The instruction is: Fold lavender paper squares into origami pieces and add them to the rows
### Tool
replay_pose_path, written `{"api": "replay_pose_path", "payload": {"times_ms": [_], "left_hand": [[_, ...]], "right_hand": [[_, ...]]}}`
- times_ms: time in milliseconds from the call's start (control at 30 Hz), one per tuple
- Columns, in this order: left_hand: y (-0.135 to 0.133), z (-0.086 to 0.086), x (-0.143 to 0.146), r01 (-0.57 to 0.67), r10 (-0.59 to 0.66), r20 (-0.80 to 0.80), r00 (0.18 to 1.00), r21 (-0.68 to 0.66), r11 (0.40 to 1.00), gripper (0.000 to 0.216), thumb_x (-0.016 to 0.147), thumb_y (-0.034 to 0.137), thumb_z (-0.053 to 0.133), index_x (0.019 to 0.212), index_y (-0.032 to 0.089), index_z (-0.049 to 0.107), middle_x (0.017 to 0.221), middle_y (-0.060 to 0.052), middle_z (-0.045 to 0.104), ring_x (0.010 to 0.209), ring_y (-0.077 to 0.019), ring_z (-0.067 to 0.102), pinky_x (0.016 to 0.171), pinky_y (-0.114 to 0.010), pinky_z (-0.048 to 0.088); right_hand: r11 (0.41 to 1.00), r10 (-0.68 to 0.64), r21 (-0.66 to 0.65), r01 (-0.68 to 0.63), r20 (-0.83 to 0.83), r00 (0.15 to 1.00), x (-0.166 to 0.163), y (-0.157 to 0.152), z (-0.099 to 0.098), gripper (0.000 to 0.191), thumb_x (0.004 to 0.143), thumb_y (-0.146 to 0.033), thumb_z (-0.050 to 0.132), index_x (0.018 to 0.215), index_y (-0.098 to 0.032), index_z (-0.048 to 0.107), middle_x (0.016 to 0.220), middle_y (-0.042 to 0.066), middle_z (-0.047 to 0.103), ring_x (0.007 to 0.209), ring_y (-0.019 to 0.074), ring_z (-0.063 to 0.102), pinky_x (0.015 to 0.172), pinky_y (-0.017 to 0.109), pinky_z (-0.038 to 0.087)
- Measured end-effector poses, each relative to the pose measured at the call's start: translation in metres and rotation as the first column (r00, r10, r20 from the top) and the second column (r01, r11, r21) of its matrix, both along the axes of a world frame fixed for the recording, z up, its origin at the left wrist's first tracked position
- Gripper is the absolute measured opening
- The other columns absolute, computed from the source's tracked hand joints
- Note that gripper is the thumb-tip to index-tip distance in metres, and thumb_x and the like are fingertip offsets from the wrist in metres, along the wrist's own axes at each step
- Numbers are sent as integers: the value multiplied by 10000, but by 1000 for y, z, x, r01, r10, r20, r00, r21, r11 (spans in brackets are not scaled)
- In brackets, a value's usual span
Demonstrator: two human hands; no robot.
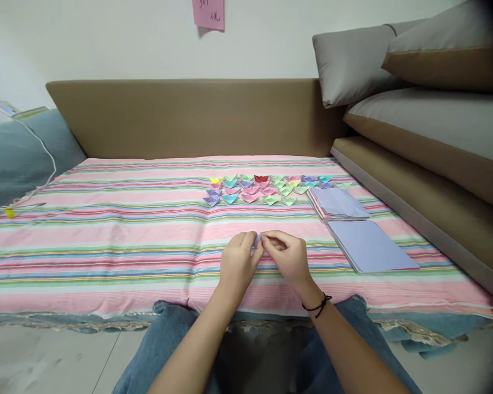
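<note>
My left hand [237, 264] and my right hand [290, 257] meet over the striped bed sheet [107, 235], both pinching a small lavender piece of paper [258, 239] between fingertips. Most of the paper is hidden by the fingers. A black band circles my right wrist. Beyond the hands lie rows of several small folded paper shapes [267, 189] in many colours. To the right sit two stacks of lavender paper sheets, a nearer stack [372, 246] and a farther stack [337, 204].
A brown padded headboard [189, 117] runs along the back. Grey and brown cushions [427, 104] pile at the right. A teal pillow with a white cable [20, 153] lies at the left. A pink note [208, 13] hangs on the wall. My jeans-clad knees are at the bed's edge.
</note>
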State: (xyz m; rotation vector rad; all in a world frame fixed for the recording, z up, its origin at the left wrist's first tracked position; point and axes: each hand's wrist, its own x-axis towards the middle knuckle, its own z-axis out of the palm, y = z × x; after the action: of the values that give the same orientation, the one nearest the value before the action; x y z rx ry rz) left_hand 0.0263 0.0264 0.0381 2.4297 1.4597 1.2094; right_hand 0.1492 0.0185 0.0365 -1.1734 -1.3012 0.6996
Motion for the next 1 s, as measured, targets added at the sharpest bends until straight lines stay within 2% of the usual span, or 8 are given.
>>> {"api": "replay_pose_path", "payload": {"times_ms": [300, 500, 667, 767, 867, 933, 1000], "left_hand": [[0, -1, 0, -8, 12, -36, 999, 104, 995, 92, 843, 192, 489, 904, 197, 558, 770, -53, 628, 737, -189, 572, 666, -284, 425], [0, -3, 2, -10, 31, -102, 994, 198, 980, 101, 839, 197, 499, 903, 203, 577, 755, -50, 626, 740, -192, 566, 646, -277, 408], [0, -3, 4, -26, 36, -72, 997, 142, 990, 125, 839, 215, 510, 936, 187, 582, 784, -68, 642, 748, -202, 574, 663, -290, 426], [-1, -3, 5, -37, 35, 28, 999, 60, 998, 148, 829, 229, 525, 947, 178, 597, 806, -82, 658, 758, -209, 592, 688, -308, 444], [-2, 0, 6, -30, 42, 224, 974, -57, 998, 143, 805, 253, 557, 917, 196, 624, 797, -62, 671, 742, -196, 611, 704, -305, 464], [-2, 3, 7, 42, 34, 428, 903, -167, 985, 128, 782, 255, 582, 885, 204, 639, 790, -42, 680, 736, -183, 632, 711, -291, 484], [-1, 5, 9, 157, 52, 634, 772, -268, 951, 115, 762, 255, 600, 850, 193, 639, 793, -37, 683, 754, -178, 650, 712, -276, 506]], "right_hand": [[1000, -18, 19, 17, 6, 1000, 0, 0, -1, 104, 740, -245, 611, 767, -194, 698, 742, 37, 723, 675, 211, 692, 622, 306, 581], [999, -45, 15, 45, 8, 999, -1, -1, 0, 98, 734, -240, 597, 726, -194, 683, 675, 27, 711, 634, 209, 684, 565, 290, 566], [998, -64, -13, 64, -24, 998, -4, -2, 1, 92, 734, -233, 589, 723, -191, 670, 660, 30, 704, 636, 210, 686, 565, 285, 563], [998, -57, -38, 53, -96, 994, -5, -2, 2, 83, 727, -237, 603, 745, -188, 668, 707, 39, 713, 684, 214, 693, 632, 301, 580], [997, -63, -63, 53, -179, 982, -3, -1, 2, 89, 715, -250, 620, 752, -182, 665, 745, 47, 717, 725, 214, 694, 696, 321, 583], [995, -70, -81, 52, -232, 970, -2, 1, 2, 104, 704, -260, 633, 749, -171, 661, 754, 58, 716, 740, 221, 691, 707, 335, 583], [994, -75, -96, 49, -280, 957, 0, 3, 1, 126, 694, -278, 643, 744, -163, 655, 749, 65, 709, 725, 224, 687, 691, 347, 585]]}}
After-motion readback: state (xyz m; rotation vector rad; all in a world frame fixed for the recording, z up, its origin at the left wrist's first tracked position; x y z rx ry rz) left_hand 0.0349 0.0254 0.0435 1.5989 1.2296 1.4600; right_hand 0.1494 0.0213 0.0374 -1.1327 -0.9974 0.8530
